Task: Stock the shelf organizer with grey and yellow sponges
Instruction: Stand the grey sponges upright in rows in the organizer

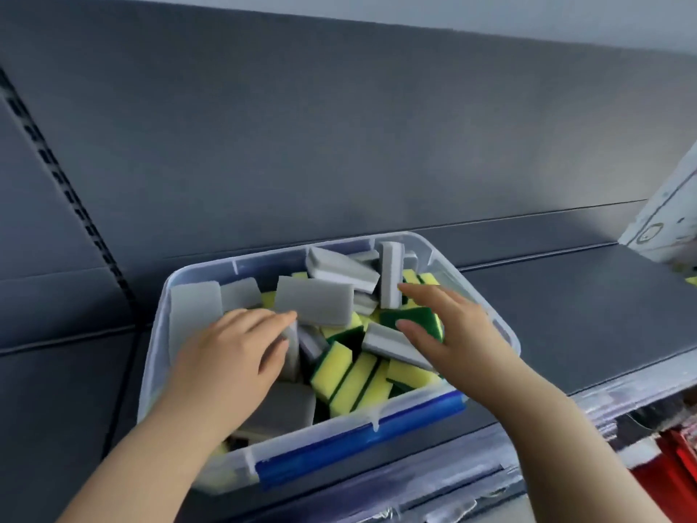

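A clear plastic bin (158, 334) with a blue handle (358, 443) stands on the dark grey shelf (565, 315). Inside lie several loose grey sponges (315, 302) and several yellow sponges with green scrub sides (352, 383). My left hand (226, 356) reaches into the bin's left half, and its fingers and thumb pinch an upright grey sponge (292, 347). My right hand (456, 334) is over the bin's right half, thumb and fingers around a green-topped yellow sponge (411, 318). No shelf organizer is clearly in view.
A white object (667, 217) juts in at the right edge of the shelf, cut off by the frame. The grey back panel (339, 137) rises behind the bin, with a slotted upright (64, 183) at the left. Red items (671, 462) sit below the shelf's front rail.
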{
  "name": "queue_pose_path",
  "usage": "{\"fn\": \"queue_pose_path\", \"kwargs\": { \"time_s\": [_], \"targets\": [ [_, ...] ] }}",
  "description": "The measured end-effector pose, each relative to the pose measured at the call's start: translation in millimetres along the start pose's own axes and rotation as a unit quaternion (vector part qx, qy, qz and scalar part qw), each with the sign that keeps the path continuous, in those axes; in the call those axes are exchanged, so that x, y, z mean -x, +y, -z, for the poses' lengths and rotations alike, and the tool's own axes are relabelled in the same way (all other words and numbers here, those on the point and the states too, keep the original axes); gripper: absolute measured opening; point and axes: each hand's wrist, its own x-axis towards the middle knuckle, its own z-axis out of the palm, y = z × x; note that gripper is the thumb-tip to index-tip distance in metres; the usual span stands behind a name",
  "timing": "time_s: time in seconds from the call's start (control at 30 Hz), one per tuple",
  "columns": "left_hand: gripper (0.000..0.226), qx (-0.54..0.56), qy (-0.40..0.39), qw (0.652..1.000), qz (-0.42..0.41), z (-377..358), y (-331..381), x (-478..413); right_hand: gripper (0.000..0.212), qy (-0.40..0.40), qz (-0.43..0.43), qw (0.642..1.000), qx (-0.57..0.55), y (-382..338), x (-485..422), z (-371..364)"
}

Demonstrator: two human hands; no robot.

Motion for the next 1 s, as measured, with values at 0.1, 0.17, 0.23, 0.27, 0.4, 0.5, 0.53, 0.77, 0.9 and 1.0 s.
{"fn": "queue_pose_path", "kwargs": {
  "time_s": [0.1,0.17,0.23,0.27,0.4,0.5,0.53,0.77,0.9,1.0],
  "targets": [
    [0.030,-0.025,-0.007,0.998,0.060,-0.6,1.6,5.1,0.047,-0.123,0.043,0.991,0.033,6.9,-35.2,-14.6],
    [0.035,-0.049,-0.021,0.995,0.086,-0.6,3.1,6.8,0.050,-0.205,0.070,0.969,0.118,14.1,-49.2,-23.4],
    [0.048,-0.083,-0.037,0.990,0.109,-3.2,2.2,5.5,0.050,-0.245,0.102,0.945,0.190,19.8,-57.7,-28.2],
    [0.053,-0.094,-0.051,0.987,0.122,-2.6,3.1,2.8,0.049,-0.249,0.112,0.942,0.198,22.3,-60.7,-29.0],
    [0.064,-0.060,-0.100,0.977,0.181,-5.0,2.0,-10.2,0.037,-0.206,0.108,0.967,0.106,30.4,-68.2,-14.3],
    [0.059,-0.049,-0.150,0.966,0.206,-7.2,2.7,-24.4,0.026,-0.130,0.075,0.987,-0.060,36.3,-73.4,7.7],
    [0.057,-0.033,-0.158,0.963,0.217,-6.6,3.2,-28.6,0.026,-0.096,0.062,0.987,-0.117,39.5,-75.3,13.3],
    [0.044,0.257,0.037,0.921,0.292,22.4,19.2,-52.3,0.030,-0.013,-0.052,0.945,-0.323,59.8,-77.6,23.6],
    [0.034,0.321,0.089,0.886,0.322,21.8,30.4,-59.2,0.046,-0.017,-0.015,0.960,-0.281,66.6,-71.2,15.9],
    [0.025,0.314,0.076,0.882,0.343,6.2,30.9,-61.4,0.041,-0.053,0.089,0.983,-0.151,69.7,-65.3,7.2]
  ]
}}
